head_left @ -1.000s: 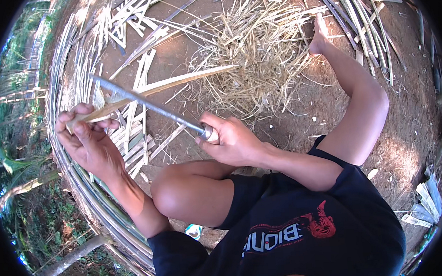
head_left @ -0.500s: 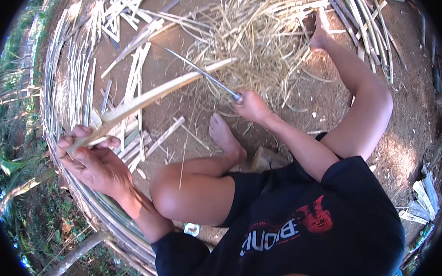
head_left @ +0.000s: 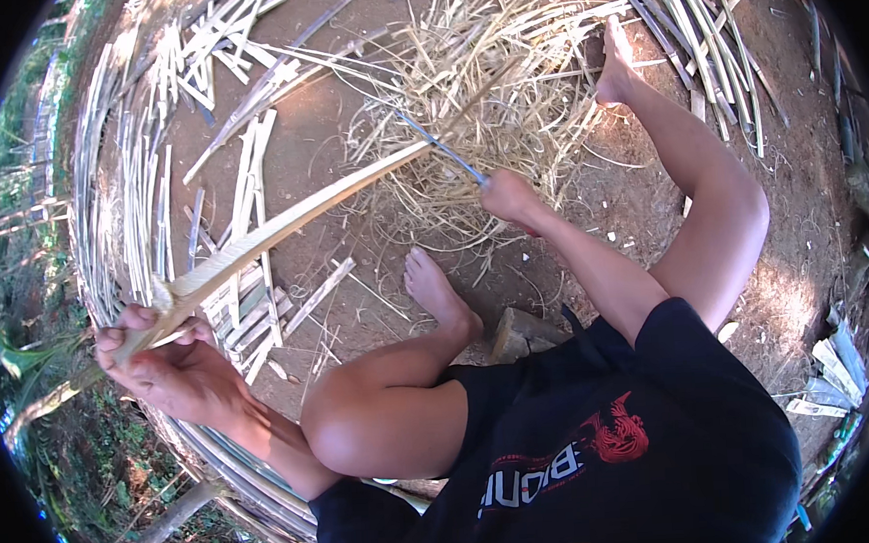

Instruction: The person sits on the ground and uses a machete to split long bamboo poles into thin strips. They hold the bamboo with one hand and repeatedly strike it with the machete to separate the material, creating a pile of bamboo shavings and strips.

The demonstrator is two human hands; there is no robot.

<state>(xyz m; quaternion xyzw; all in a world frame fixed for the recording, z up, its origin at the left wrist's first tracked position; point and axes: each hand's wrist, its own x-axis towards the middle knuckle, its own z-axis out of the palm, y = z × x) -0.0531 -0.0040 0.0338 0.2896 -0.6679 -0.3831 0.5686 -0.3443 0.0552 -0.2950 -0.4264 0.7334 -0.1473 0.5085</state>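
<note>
A long pale bamboo strip (head_left: 289,220) runs slantwise from the left to the upper middle. My left hand (head_left: 179,373) is closed on its near end, with a curled sliver standing by the fingertips. My right hand (head_left: 511,199) grips a knife (head_left: 456,158) whose handle is hidden in the fist. The thin blade crosses the strip toward its far end and seems to touch it. Beyond the blade the strip looks darker and blurred, over a heap of thin shavings (head_left: 485,102).
Split bamboo strips (head_left: 140,189) lie along the left, with short pieces (head_left: 259,305) nearer me. More long strips (head_left: 713,50) lie at the upper right. A wooden block (head_left: 521,336) sits between my bent legs. Flattened pale scraps (head_left: 838,373) lie at the right.
My left hand has moved a little left and down with the strip. My right hand has shifted slightly right and up, and the blade now crosses the strip closer to its far end.
</note>
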